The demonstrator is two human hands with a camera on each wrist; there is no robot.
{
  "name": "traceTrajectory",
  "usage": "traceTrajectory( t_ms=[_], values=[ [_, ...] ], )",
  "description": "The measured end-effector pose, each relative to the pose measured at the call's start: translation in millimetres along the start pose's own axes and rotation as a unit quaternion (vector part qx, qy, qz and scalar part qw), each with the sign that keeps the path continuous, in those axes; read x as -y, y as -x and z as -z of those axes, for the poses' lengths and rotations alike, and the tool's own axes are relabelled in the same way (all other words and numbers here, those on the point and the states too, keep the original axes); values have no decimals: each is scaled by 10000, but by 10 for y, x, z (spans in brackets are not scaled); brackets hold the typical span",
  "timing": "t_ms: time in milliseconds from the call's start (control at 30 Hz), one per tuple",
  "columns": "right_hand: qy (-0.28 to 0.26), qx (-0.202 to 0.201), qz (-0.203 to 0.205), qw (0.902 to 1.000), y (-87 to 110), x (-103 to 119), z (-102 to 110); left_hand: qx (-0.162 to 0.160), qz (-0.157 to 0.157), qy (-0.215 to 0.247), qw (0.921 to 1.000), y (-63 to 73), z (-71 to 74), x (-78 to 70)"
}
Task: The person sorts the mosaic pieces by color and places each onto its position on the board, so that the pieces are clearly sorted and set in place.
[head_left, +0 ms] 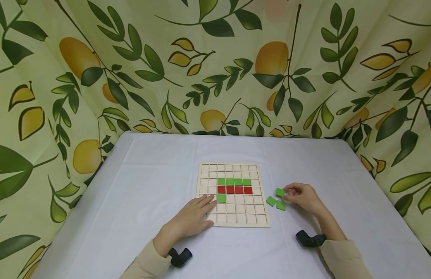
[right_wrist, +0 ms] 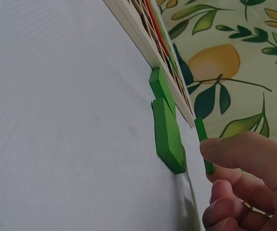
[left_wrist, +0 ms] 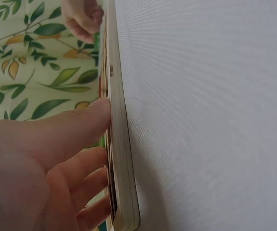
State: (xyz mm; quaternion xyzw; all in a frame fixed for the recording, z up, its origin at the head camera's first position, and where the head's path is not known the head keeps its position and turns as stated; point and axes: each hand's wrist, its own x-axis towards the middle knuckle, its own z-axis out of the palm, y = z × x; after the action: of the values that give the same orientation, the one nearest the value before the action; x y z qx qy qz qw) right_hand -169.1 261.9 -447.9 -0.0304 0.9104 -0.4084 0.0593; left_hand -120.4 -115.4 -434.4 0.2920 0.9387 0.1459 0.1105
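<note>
A pale wooden grid board (head_left: pixel 236 220) lies flat on the table. Across it runs a row of several green square tiles (head_left: pixel 230 181), with a row of several red tiles (head_left: pixel 230 190) directly below. One more green tile (head_left: pixel 221 198) sits under the leftmost red one. My left hand (head_left: pixel 192 217) rests on the board's lower left part, fingers extended, thumb (left_wrist: pixel 87 120) at the near edge. To the right of the board, my right hand (head_left: pixel 304 197) pinches a green tile (right_wrist: pixel 204 144) between thumb and fingers. Two loose green tiles (head_left: pixel 271 201) lie beside it on the cloth.
A white cloth (head_left: pixel 149 166) covers the table. Behind and at both sides hangs a curtain (head_left: pixel 215 77) printed with leaves and fruit. Black devices are worn at the left wrist (head_left: pixel 180 257) and right wrist (head_left: pixel 310 239).
</note>
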Motion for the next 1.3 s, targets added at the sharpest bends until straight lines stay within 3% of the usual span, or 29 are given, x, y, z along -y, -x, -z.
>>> traceTrajectory(
  t_ms=[800,1067,1300],
  values=[
    [-317,388,376,9980,-59,250,-187,-37,-54,-68,10000,0,-10,6],
    [-491,582,377,9964,-63,290,-268,-243,-220,-103,9994,17,-12,17],
    [-443,557,391,9967,-64,332,-343,-55,-58,-4,10000,-6,-12,3]
  ],
)
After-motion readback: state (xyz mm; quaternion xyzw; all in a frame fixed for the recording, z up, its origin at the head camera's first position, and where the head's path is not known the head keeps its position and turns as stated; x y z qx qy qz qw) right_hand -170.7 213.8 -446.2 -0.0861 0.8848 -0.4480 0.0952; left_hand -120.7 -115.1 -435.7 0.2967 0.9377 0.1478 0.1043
